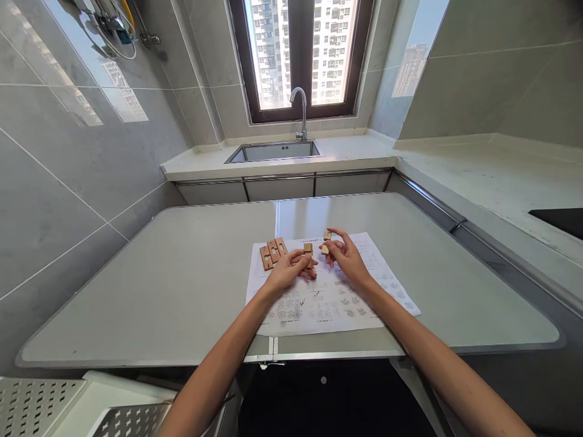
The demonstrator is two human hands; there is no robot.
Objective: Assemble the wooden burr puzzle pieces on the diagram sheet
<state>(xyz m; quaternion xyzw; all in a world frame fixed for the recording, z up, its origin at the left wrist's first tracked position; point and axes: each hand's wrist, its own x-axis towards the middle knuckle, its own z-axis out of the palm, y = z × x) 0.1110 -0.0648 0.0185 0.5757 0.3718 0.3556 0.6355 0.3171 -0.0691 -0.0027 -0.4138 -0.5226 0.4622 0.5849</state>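
A white instruction sheet (337, 303) printed with small diagrams lies on the grey table (182, 285). Near its far left corner, three notched wooden puzzle pieces (272, 251) lie side by side. My left hand (289, 271) rests on the sheet just right of them and grips a small wooden piece (308, 248) that sticks up between its fingers. My right hand (346, 258) is a little to the right, its fingers pinched on another small wooden piece (326, 241). The two hands are close together, almost touching.
Beyond the table runs a white counter with a steel sink (276, 150) and a curved tap (301, 112) under a window. The counter continues along the right wall, with a black hob (562, 220) set in it. Perforated white panels (54, 406) sit at the lower left.
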